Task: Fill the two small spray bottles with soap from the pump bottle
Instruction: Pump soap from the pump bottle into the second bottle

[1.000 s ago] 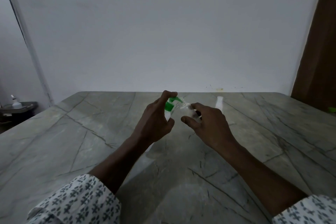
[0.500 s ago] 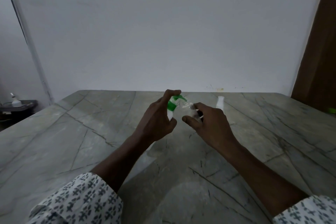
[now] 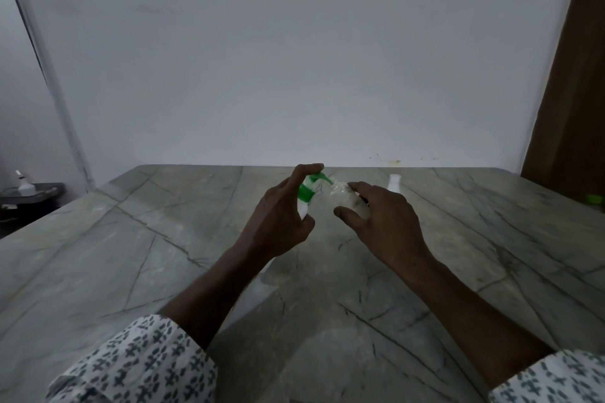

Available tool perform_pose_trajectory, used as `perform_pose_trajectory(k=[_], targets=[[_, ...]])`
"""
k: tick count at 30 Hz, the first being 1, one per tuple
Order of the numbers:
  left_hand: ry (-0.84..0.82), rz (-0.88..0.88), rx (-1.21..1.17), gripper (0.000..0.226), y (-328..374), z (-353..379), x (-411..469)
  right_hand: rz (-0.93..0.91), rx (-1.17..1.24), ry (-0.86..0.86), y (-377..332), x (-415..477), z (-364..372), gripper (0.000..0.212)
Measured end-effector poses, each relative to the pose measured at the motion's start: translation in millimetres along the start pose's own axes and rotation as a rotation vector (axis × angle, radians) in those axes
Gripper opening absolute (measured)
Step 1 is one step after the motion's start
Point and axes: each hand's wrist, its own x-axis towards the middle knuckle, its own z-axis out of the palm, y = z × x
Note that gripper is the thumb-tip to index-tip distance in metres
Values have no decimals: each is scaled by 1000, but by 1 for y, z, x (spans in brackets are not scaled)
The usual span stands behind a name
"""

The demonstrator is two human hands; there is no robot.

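Observation:
My left hand (image 3: 278,222) grips the white pump bottle (image 3: 306,196) with the green pump head, index finger on top of the pump. The green nozzle points right, at the mouth of a small clear spray bottle (image 3: 345,199). My right hand (image 3: 383,219) holds that small bottle tilted toward the nozzle, thumb below and fingers above. Most of the pump bottle's body is hidden behind my left hand. A second small white bottle (image 3: 394,181) stands on the table behind my right hand.
The grey marble table (image 3: 131,255) runs to a white wall. A brown door (image 3: 576,75) is on the right, with a small green object (image 3: 594,198) at the table's right edge. A dark side shelf (image 3: 29,193) with a bottle stands at far left.
Both hands with their bottles have stayed nearly in place, shifting slightly right. The grips have not changed.

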Motion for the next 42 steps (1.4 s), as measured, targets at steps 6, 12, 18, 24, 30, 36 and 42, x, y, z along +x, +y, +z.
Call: perform_pose_trajectory(k=[6, 12, 18, 24, 30, 36, 42], targets=[[-6, 7, -10, 78, -1, 0, 1, 5, -10, 18, 2, -1, 1, 53], [2, -12, 13, 68, 1, 2, 1, 21, -5, -18, 1, -1, 4, 55], [6, -21, 26, 67, 2, 5, 1, 33, -13, -43, 1, -1, 6, 57], [-9, -34, 10, 82, 1, 4, 1, 44, 34, -32, -1, 0, 6, 58], [-22, -31, 36, 82, 0, 6, 3, 59, 43, -37, -1, -1, 4, 58], [9, -49, 36, 72, 1, 6, 4, 45, 31, -52, -1, 0, 6, 59], [15, -51, 43, 72, 2, 7, 3, 37, 47, -64, -1, -1, 6, 60]])
